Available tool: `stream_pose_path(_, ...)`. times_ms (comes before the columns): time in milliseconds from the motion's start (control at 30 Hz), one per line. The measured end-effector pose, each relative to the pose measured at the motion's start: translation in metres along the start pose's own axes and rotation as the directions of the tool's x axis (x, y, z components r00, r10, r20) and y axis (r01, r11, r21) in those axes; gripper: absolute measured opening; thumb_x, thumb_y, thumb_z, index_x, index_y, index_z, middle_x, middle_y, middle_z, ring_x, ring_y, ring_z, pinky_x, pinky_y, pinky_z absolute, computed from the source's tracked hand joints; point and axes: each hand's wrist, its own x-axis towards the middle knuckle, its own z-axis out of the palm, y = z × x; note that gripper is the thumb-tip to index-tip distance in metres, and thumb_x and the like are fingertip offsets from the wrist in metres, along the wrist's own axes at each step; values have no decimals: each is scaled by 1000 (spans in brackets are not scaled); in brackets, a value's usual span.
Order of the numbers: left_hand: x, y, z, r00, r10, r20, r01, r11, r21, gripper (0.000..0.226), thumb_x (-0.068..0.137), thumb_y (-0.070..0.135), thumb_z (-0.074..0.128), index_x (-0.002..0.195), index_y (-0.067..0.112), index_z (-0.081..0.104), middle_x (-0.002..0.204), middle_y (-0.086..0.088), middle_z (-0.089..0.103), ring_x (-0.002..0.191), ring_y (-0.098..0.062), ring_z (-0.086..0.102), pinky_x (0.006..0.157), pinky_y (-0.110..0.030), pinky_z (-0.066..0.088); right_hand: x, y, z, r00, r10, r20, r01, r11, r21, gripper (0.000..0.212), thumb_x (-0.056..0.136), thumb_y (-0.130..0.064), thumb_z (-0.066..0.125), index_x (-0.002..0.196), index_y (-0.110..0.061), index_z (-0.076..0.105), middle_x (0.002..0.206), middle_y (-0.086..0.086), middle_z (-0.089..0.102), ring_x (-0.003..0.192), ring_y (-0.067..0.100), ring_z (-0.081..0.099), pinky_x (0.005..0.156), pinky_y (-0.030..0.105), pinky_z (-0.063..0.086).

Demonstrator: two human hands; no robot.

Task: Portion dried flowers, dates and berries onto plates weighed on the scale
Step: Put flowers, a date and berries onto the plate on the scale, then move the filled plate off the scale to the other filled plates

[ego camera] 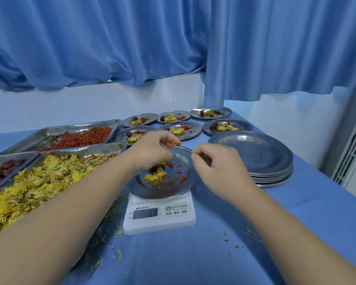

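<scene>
**Plate on the scale, both your hands over it**

The plate (pixel 173 189) sits on the white scale (pixel 159 215), holding a yellow dried flower (pixel 155 176), a dark date (pixel 153 169) partly hidden under your left hand (pixel 152 150), and scattered red berries (pixel 178 171). Your left fingers curl downward; whether they pinch anything, you cannot tell. Your right hand (pixel 216 161) is loosely clenched, its contents hidden. The display's digits are hard to read. Left lie trays of flowers (pixel 39 182), berries (pixel 78 137) and dates (pixel 2 169), the last cut off. Behind stand six filled plates (pixel 180 129); right, an empty stack (pixel 261 159).
</scene>
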Motion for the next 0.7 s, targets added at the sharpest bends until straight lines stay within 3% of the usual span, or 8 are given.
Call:
stream_pose_path(133,-2,-5,-5,997,-77,7,77,980,-181,28,83,13,70,103,31,67,105,4,68,96,-13,68,87,-36,56,-7,1,0,998,-13,63,14,1000,-8,14,89,-26,54,79,-26,64,67,-16,55,69,3,51,64,30,46)
stream_pose_path(233,-4,-7,-9,994,-105,-16,98,964,-248,15,87,24,69,101,29,69,95,7,73,90,-11,72,88,-36,55,-7,0,0,997,-14,72,16,1000,-25,15,90,-26,52,79,-26,63,70,-14,57,69,5,52,65,33,48)
stream_pose_path(333,-7,-5,-12,989,-145,-12,134,941,-312,11,93,27,62,100,25,70,98,4,73,88,-15,73,86,-36,55,-7,1,-1,997,7,73,-4,999,-49,16,90,-26,52,80,-26,63,69,-13,58,67,7,53,64,35,50)
stream_pose_path(500,-22,-6,-22,986,-165,41,161,830,-534,15,96,24,58,103,19,70,101,-4,71,93,-26,71,83,-40,52,-7,6,3,969,203,139,-200,979,-37,9,89,-33,53,82,-29,57,64,-8,58,60,11,56,57,33,51)
stream_pose_path(600,-33,-10,-33,982,-171,83,186,771,-609,16,95,27,57,95,22,73,104,-5,71,98,-29,70,81,-40,55,-9,6,10,918,338,207,-342,939,-15,13,87,-37,54,80,-26,51,69,-4,62,60,15,62,61,34,53)
stream_pose_path(700,-39,-13,-46,980,-166,112,197,698,-689,19,84,32,62,91,23,76,105,-5,72,100,-28,70,79,-38,56,-10,4,17,851,452,267,-474,881,17,17,86,-37,54,82,-22,48,68,1,67,46,12,64,55,33,56)
